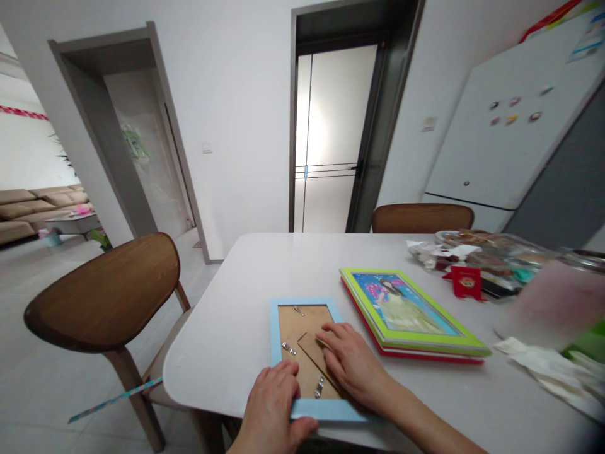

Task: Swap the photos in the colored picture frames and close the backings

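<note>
A light blue picture frame (302, 411) lies back side up near the table's front edge. Its brown backing board (307, 318) carries several small metal clips (319, 386) and a cut-out stand flap. My left hand (274, 400) is closed on the frame's lower left corner, fingers over the left border and thumb against the bottom border. Across the right side rests my right hand (350, 362), its fingers extended onto the backing board; its thumb is hidden. To the right, a green picture frame (394, 337) showing a figure in a pale dress lies stacked on a red one (435, 358).
The white table (227, 328) holds a red packet (467, 282), plastic-wrapped items (496, 249), a blurred pinkish container (539, 302) and tissues (543, 366) on the right. Wooden chairs stand at the left (108, 296) and the far side (423, 218).
</note>
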Available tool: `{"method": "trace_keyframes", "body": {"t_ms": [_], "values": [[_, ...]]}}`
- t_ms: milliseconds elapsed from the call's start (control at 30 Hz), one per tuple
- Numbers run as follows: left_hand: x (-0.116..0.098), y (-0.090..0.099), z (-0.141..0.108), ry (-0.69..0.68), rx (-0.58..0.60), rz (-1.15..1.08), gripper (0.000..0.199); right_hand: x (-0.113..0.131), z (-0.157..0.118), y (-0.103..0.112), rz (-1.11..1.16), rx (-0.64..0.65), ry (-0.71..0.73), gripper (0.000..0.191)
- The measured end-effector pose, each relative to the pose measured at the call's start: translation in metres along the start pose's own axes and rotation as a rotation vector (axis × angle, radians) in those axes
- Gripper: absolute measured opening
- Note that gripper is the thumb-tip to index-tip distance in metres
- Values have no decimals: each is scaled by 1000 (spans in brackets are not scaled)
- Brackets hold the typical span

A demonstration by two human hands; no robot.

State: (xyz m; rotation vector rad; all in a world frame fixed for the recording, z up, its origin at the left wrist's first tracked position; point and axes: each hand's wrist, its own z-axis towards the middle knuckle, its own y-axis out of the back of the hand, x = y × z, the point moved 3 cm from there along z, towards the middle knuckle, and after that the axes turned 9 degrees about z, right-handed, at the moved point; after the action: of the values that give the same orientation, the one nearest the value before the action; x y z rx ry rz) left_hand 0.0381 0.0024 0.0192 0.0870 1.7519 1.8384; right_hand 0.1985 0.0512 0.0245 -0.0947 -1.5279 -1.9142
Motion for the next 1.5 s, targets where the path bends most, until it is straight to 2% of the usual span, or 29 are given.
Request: {"method": "trace_keyframes", "body": {"t_ms": [167,300,500,567,733,833,967,1300,1400,1500], "values": [[1,0,0,2,6,-2,35,31,15,-21,48,129,115,22],[3,0,-1,-14,-7,-37,38,36,20,-27,-6,173,150,16],[7,-1,-1,-13,-25,-43,33,37,19,-26,-4,201,176,15],[6,-1,-1,-23,-19,-36,30,30,26,-24,43,157,112,20],[3,1,-2,-24,-6,-27,31,-5,60,-27,49,-13,-165,26],[3,1,-1,-1,-4,-35,32,-22,78,-35,10,-41,-268,21],[3,2,0,8,-9,-62,31,-32,87,-44,-20,-61,-369,21],[1,3,-6,18,-39,-55,36,-27,91,-33,-14,-84,-416,19],[3,1,-8,25,-53,-63,38,-21,90,-23,31,-69,-364,22],[4,1,-8,26,-71,-84,38,-8,74,-10,101,-23,-242,24]]}}
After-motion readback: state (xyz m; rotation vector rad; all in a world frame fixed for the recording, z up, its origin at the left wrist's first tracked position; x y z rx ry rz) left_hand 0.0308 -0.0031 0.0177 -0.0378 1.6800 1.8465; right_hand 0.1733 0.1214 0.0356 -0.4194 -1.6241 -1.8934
